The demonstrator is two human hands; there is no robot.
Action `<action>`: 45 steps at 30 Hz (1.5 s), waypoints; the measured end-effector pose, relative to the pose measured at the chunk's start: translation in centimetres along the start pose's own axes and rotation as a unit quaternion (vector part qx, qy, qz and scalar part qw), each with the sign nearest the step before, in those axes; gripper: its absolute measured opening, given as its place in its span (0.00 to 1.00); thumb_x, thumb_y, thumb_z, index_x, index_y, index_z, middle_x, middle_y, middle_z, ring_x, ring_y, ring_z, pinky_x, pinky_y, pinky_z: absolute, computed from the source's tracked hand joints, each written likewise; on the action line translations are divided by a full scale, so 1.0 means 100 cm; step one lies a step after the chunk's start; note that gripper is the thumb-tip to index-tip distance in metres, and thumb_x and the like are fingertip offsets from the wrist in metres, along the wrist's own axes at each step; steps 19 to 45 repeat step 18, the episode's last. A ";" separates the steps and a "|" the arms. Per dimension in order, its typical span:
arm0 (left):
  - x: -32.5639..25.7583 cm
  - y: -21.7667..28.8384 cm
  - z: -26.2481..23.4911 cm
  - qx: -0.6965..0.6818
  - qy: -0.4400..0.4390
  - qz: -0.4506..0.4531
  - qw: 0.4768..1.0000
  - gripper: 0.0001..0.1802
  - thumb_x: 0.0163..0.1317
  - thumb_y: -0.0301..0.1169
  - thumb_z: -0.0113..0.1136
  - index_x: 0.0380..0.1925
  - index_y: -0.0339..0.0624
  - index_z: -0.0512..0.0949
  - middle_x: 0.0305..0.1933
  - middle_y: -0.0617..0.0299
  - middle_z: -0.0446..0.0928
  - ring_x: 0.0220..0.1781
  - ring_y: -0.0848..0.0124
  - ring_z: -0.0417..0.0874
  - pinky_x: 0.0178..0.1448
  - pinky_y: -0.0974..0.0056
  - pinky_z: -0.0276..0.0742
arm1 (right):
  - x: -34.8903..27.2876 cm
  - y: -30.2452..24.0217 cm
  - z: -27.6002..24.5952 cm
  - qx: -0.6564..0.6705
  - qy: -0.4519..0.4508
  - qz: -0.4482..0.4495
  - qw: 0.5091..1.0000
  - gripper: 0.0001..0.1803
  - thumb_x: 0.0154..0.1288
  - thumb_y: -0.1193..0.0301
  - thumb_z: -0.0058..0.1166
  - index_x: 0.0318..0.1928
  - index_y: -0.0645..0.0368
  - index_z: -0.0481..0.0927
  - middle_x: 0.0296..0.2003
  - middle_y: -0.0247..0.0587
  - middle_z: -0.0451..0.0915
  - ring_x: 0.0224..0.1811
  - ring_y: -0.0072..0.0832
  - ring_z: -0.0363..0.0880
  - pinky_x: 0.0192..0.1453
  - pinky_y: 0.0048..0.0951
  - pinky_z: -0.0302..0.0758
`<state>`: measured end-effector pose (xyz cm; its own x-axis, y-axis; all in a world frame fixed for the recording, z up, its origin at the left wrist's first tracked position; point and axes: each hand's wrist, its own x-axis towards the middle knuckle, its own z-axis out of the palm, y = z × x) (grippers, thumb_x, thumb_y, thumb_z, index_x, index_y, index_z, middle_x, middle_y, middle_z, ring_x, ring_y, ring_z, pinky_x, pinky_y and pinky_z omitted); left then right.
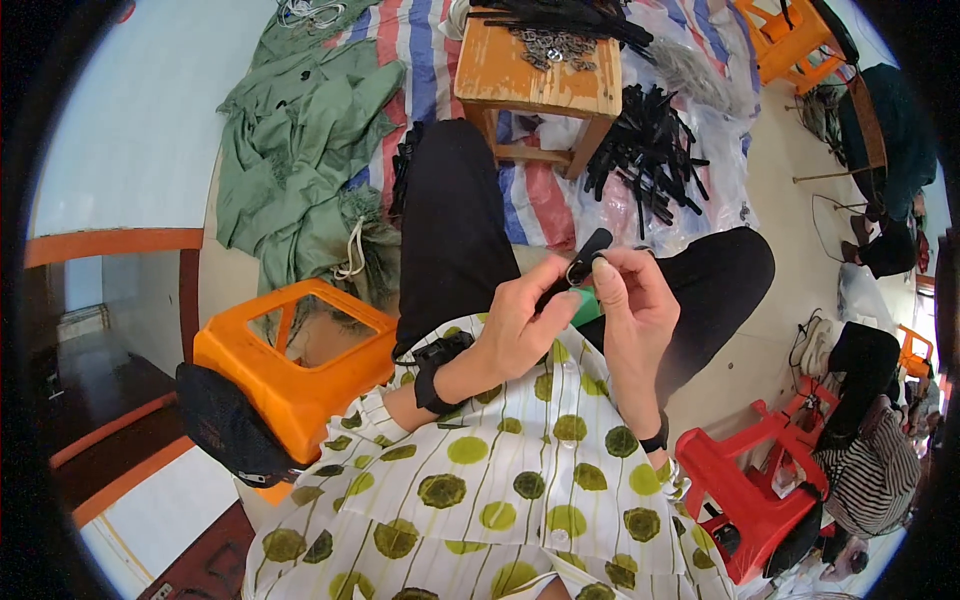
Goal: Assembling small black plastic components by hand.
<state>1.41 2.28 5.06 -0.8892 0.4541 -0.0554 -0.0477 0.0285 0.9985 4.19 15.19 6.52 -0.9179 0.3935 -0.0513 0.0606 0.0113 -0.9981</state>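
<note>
Above my lap, my left hand (525,312) and my right hand (637,300) come together, fingers closed in a pinch. Between them is a short black strap (592,250), one end sticking up past the fingertips. A small metal ring (573,273) shows at the strap, by my left fingertips. Something green (587,306), whose kind I cannot make out, shows between the hands. Ahead, a worn wooden stool (535,88) bears a heap of small metal buckles (553,48) and long black straps (560,14). More black strap pieces (648,155) lie piled right of it.
A striped tarp (548,205) covers the floor ahead, with green cloth (300,150) at its left. An orange plastic stool (290,350) with a black cap (228,420) stands at left, a red stool (745,480) at right. Another person (880,430) sits far right.
</note>
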 end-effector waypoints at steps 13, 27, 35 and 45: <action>0.002 -0.008 0.006 0.021 0.084 0.010 0.996 0.09 0.67 0.29 0.44 0.38 0.36 0.73 0.21 0.67 0.72 0.22 0.83 0.67 0.25 0.75 0.63 | 0.001 0.002 0.000 0.193 -0.062 0.150 0.968 0.05 0.61 0.74 0.55 0.31 0.63 0.78 0.23 0.28 0.75 0.24 0.12 0.69 0.29 0.14 0.66; 0.000 -0.011 0.007 0.072 0.114 -0.013 0.991 0.11 0.67 0.33 0.46 0.43 0.39 0.73 0.23 0.64 0.74 0.25 0.81 0.72 0.29 0.75 0.69 | -0.001 -0.001 0.002 0.158 -0.075 0.155 0.972 0.06 0.61 0.73 0.55 0.31 0.63 0.78 0.24 0.31 0.77 0.23 0.14 0.71 0.28 0.15 0.69; 0.000 -0.011 0.007 0.072 0.114 -0.013 0.991 0.11 0.67 0.33 0.46 0.43 0.39 0.73 0.23 0.64 0.74 0.25 0.81 0.72 0.29 0.75 0.69 | -0.001 -0.001 0.002 0.158 -0.075 0.155 0.972 0.06 0.61 0.73 0.55 0.31 0.63 0.78 0.24 0.31 0.77 0.23 0.14 0.71 0.28 0.15 0.69; 0.000 -0.011 0.007 0.072 0.114 -0.013 0.991 0.11 0.67 0.33 0.46 0.43 0.39 0.73 0.23 0.64 0.74 0.25 0.81 0.72 0.29 0.75 0.69 | -0.001 -0.001 0.002 0.158 -0.075 0.155 0.972 0.06 0.61 0.73 0.55 0.31 0.63 0.78 0.24 0.31 0.77 0.23 0.14 0.71 0.28 0.15 0.69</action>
